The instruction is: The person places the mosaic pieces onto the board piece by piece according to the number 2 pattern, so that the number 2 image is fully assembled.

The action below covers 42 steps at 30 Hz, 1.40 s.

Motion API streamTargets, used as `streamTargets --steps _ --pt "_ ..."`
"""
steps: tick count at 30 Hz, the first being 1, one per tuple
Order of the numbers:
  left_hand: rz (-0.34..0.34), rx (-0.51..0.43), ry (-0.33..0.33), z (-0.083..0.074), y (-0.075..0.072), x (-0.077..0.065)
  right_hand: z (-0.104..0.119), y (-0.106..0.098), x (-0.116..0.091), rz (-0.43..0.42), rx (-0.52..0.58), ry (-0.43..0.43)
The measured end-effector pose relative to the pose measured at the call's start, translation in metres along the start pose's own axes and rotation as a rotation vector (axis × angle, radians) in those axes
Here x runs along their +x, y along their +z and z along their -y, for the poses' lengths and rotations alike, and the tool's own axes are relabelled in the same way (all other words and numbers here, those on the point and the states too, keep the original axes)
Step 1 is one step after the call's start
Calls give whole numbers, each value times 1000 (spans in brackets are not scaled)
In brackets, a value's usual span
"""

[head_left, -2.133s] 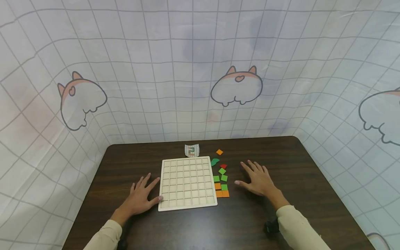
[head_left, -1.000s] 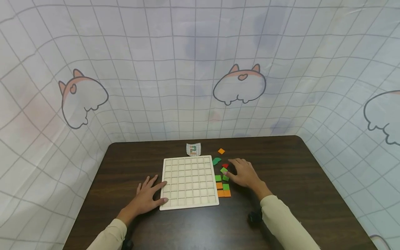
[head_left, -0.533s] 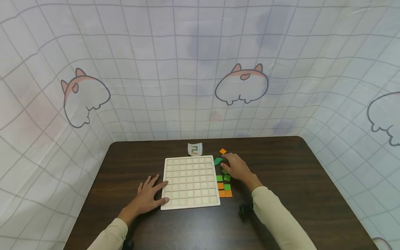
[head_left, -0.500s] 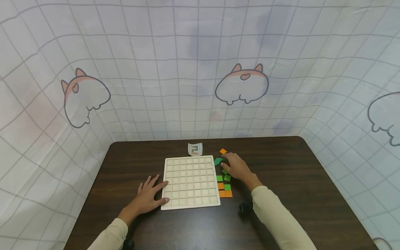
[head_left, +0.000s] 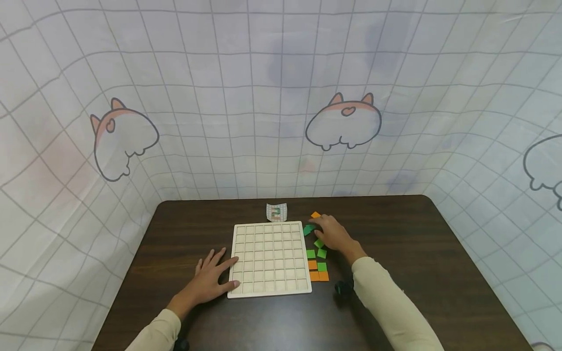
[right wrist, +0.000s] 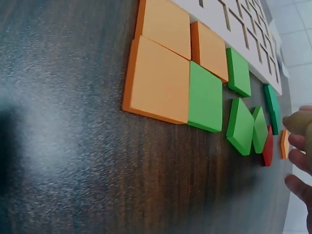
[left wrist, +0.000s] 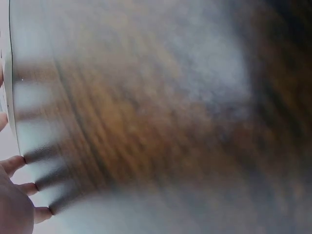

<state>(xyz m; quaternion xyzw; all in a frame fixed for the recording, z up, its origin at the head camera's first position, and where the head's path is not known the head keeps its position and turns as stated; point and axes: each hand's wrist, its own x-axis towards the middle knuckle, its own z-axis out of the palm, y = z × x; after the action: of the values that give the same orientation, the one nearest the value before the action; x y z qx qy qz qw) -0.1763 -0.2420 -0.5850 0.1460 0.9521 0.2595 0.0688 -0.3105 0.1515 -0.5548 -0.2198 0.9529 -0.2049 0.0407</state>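
A cream board with a grid of square recesses [head_left: 270, 259] lies on the table. My left hand [head_left: 206, 281] rests at its left side, fingers spread, the thumb and index fingertip on the rim. To the right of the board, my right hand [head_left: 335, 235] reaches over the far end of the loose pieces, fingers bent downward. In the right wrist view, the red piece [right wrist: 268, 146] lies on the table near the fingertips; the hand hides it in the head view. A dark green piece [head_left: 308, 229] and a single orange tile [head_left: 315, 214] lie close to these fingers.
Several light green tiles [head_left: 322, 253] and orange tiles [head_left: 324, 276] lie along the board's right edge. Behind the board is a small printed card with a coloured pattern [head_left: 276, 212]. A white gridded curtain [head_left: 219, 122] surrounds the dark wooden table [head_left: 272, 324].
My right hand has come in from the right, moved over the green tiles and on to the far pieces. My left hand has slid slightly further onto the board's edge.
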Motion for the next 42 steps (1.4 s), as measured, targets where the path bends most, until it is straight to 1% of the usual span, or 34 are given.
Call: streamTargets --steps 7,13,20,23,31,36,42 --pt "12 -10 -4 1 0 1 -1 0 3 -3 -73 -58" --pt "13 2 -8 0 0 1 -1 2 3 32 -78 -16" --pt "12 9 -9 1 1 1 -3 5 3 15 -93 -16" --pt "11 10 -11 1 1 1 -4 7 3 5 -81 -9" --pt "8 23 -13 1 1 2 -2 10 8 -35 -1 24" --pt "13 21 -14 1 2 2 -3 11 11 -34 13 33" --pt "13 12 -18 1 1 1 -5 12 14 -7 12 38"
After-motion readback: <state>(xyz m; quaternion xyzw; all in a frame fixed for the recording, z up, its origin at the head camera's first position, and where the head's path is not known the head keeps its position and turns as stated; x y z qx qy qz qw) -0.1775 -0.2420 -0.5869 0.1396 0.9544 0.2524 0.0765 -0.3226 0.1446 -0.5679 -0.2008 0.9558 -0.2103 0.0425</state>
